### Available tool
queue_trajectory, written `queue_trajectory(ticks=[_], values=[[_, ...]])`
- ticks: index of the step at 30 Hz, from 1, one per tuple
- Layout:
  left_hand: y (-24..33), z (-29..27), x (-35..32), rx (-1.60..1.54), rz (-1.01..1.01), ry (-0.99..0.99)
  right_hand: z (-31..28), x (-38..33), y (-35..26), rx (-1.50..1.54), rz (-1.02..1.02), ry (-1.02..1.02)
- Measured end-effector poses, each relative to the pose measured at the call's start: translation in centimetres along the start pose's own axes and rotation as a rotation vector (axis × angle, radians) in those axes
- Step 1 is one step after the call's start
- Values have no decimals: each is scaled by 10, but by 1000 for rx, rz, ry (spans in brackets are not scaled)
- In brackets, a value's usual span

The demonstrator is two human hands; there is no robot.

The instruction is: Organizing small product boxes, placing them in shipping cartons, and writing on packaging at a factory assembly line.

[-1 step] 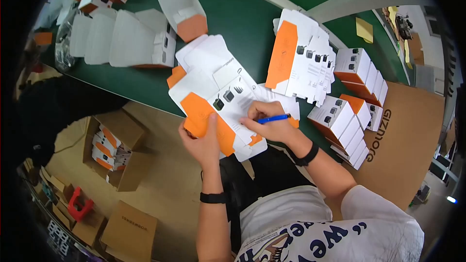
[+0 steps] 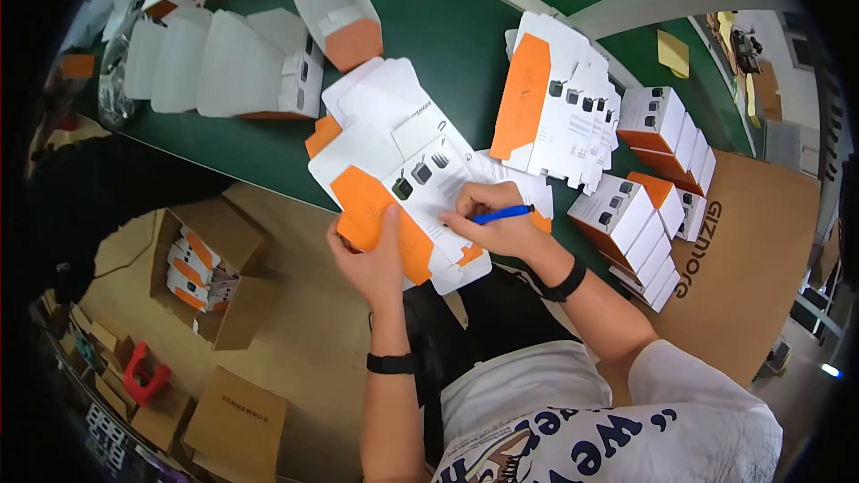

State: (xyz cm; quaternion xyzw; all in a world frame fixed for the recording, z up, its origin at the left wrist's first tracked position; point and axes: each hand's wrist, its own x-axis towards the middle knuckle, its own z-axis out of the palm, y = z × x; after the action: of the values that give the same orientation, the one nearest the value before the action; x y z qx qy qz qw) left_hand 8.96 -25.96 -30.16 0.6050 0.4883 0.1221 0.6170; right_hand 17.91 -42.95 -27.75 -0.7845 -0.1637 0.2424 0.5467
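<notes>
My left hand [image 2: 374, 255] grips the near left edge of a flat, unfolded white and orange carton [image 2: 380, 206], its thumb on the orange panel. The carton carries pictures of small dark devices and lies on more flat cartons at the table's front edge. In my right hand [image 2: 492, 219] is a blue pen [image 2: 503, 214], with the fingers closed around it. That hand rests on the carton's printed white face. The pen's writing end is hidden by my fingers.
A fanned stack of flat cartons [image 2: 559, 112] lies ahead to the right, beside folded boxes [image 2: 613, 210]. Open white boxes [image 2: 242, 63] stand at the back left of the green table [image 2: 438, 27]. On the floor at left is a cardboard box [image 2: 237, 309] holding small boxes.
The whole view has shifted very slightly. Both hands keep their places on the carton, and the pen is still in my right hand.
</notes>
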Motion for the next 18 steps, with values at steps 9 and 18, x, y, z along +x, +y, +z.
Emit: queue_trajectory(ticks=[9, 18], values=[[2, -4, 1, 29, -14, 8, 7, 1, 11, -84, -93, 11], [4, -3, 1, -1, -17, 4, 8, -8, -4, -24, -55, 405]])
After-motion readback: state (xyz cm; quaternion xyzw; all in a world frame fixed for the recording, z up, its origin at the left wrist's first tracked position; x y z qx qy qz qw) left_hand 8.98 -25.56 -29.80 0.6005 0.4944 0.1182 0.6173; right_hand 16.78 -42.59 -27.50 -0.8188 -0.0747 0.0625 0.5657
